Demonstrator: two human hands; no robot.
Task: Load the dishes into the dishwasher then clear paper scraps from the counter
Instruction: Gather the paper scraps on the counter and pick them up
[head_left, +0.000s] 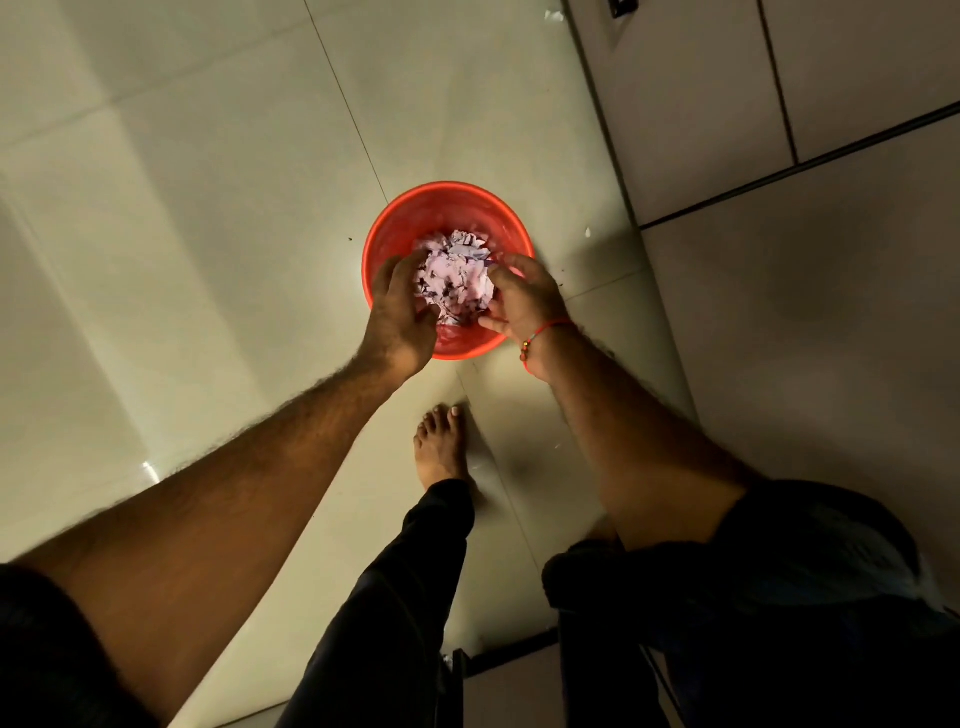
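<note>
There, paper scraps (457, 275) between left hand (397, 317), right hand (522, 301)

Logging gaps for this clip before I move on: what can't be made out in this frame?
Head view only:
- Bottom of the round red plastic bucket: covered by the pinkish-white paper scraps.
- Whether the left hand and right hand carry the scraps or press them down: not clear.
- Print on the scraps: too small.
- Counter and dishwasher: outside the frame.
- Small white fleck on the tiled floor: too small to identify.
</note>
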